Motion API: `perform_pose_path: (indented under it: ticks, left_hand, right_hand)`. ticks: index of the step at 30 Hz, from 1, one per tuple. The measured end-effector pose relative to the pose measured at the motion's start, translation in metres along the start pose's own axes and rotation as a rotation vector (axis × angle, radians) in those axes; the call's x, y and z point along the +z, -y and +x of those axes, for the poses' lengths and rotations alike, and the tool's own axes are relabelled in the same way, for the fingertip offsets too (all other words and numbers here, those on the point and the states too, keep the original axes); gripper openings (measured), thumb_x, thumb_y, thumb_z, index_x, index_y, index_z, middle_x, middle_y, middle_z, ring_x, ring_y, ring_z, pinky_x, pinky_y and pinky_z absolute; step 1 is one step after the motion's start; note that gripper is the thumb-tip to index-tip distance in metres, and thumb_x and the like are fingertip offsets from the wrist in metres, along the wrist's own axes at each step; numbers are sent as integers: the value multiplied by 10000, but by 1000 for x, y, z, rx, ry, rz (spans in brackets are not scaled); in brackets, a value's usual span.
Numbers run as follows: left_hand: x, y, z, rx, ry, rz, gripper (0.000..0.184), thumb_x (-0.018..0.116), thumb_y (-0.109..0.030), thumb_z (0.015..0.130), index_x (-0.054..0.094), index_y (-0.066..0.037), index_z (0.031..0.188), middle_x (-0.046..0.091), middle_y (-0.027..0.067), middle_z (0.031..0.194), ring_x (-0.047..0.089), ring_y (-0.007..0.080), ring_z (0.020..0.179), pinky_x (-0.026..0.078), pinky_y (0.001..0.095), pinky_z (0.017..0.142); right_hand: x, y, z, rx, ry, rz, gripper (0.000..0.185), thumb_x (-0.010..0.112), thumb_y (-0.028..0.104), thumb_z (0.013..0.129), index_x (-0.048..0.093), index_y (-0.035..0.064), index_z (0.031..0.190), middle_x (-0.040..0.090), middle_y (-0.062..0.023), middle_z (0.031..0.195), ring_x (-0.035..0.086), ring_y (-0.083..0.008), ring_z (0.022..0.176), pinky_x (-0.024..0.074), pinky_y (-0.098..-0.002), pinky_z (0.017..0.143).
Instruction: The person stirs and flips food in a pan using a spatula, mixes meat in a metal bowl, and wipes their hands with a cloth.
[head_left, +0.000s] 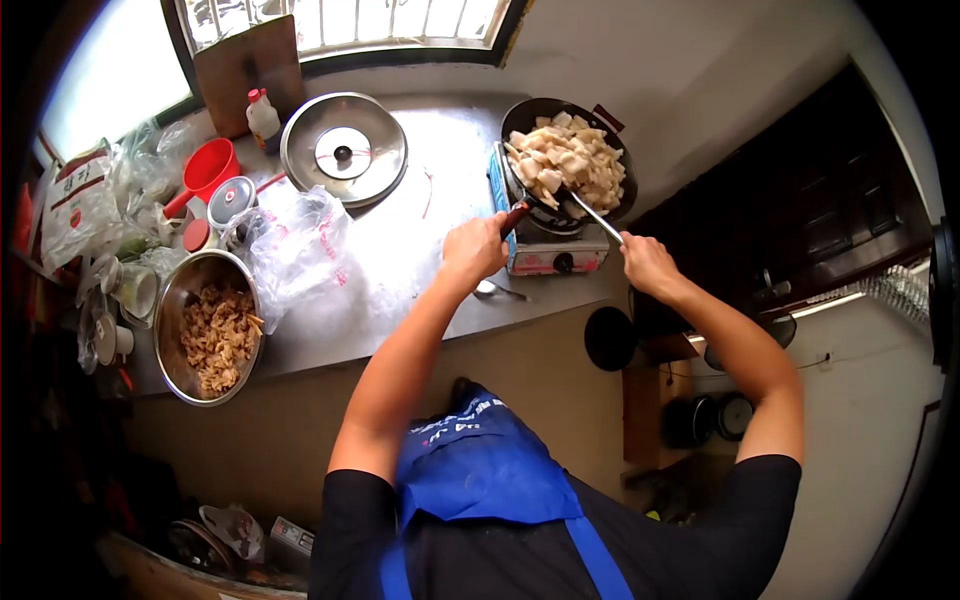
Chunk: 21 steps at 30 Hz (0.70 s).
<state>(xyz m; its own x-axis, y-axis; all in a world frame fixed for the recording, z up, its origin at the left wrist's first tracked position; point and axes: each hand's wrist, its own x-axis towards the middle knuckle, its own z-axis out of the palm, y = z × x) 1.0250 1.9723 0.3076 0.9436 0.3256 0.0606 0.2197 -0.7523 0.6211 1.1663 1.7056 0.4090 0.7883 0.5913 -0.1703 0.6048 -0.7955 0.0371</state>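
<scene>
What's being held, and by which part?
The left hand holds the pan by its handle; the right hand holds a metal utensil, also by the handle.

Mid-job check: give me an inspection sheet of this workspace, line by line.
Surface: metal counter, with bare stretches mid-counter.
Job's things: wok on a portable stove, heaped with pale food pieces; flame not visible.
Clutter: plastic bag, red scoop, large lid, spoon, and metal bowl of brown food.
Hands: left hand grips the wok handle; right hand grips a metal utensil.
Cables: thin dark cable along the right-hand wall.
Surroundings: barred window, dark door.
</scene>
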Motion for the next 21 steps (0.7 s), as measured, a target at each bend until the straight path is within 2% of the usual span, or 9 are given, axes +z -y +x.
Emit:
perform_pose_path:
  ticks: [8,10,13,14,15,16,18,19,21]
  left_hand:
    - [-1,2,-1,28,-11,13,424,668,-248,843,630,-179,1260,725,200,917,705,393,887,553,501,790]
    - [-4,-1,-2,8,19,34,423,669,-255,844,626,-177,1257,725,200,925,705,397,886,553,504,789]
    - [0,1,-1,23,14,34,413,665,-262,848,624,-176,1249,724,201,926,704,406,881,551,509,787]
    - [3,0,-2,26,15,35,413,665,-262,848,624,-176,1249,724,201,926,704,406,881,551,509,787]
    - [5,1,-2,27,8,43,406,665,-263,849,624,-176,1243,723,201,922,704,408,878,552,512,786]
    - [4,2,-1,27,-5,52,398,665,-264,850,625,-177,1236,723,200,919,704,410,875,552,515,784]
    - [2,2,0,15,-4,64,391,665,-264,850,626,-177,1229,722,200,915,704,410,873,553,516,781]
    - [3,0,0,9,9,72,385,665,-263,850,627,-178,1223,720,200,911,705,411,871,554,518,778]
    - [4,-1,-1,13,-3,64,379,663,-261,849,627,-179,1217,720,200,908,705,410,870,554,520,776]
  right_hand:
    - [33,13,40,120,-102,36,233,483,176,1015,602,26,1148,699,-265,991,671,-468,970,529,-569,839]
    - [33,7,44,154,-149,61,270,522,200,1008,629,61,1214,697,-261,1005,661,-469,972,522,-570,834]
    - [34,-19,63,87,-160,96,243,572,218,982,677,100,1166,700,-248,1005,666,-448,984,515,-565,846]
    - [26,-28,71,114,-117,113,237,611,230,954,706,146,1155,694,-242,1007,649,-442,1034,507,-541,883]
    - [32,-61,88,-54,-180,122,255,610,241,979,719,120,1174,713,-207,857,702,-375,796,546,-473,682]
    - [8,-66,89,44,-30,261,273,605,241,994,712,111,1208,675,-152,775,637,-291,655,493,-414,562]
    - [-64,-59,73,242,214,446,300,599,244,1011,702,93,1249,627,-73,687,542,-165,521,431,-341,445]
    - [-96,-57,65,348,306,493,309,597,247,1013,697,85,1256,617,-50,682,510,-124,528,422,-327,447]
    - [-137,-65,58,382,353,473,313,583,250,1023,687,142,1298,524,-2,625,393,-78,450,285,-249,386]
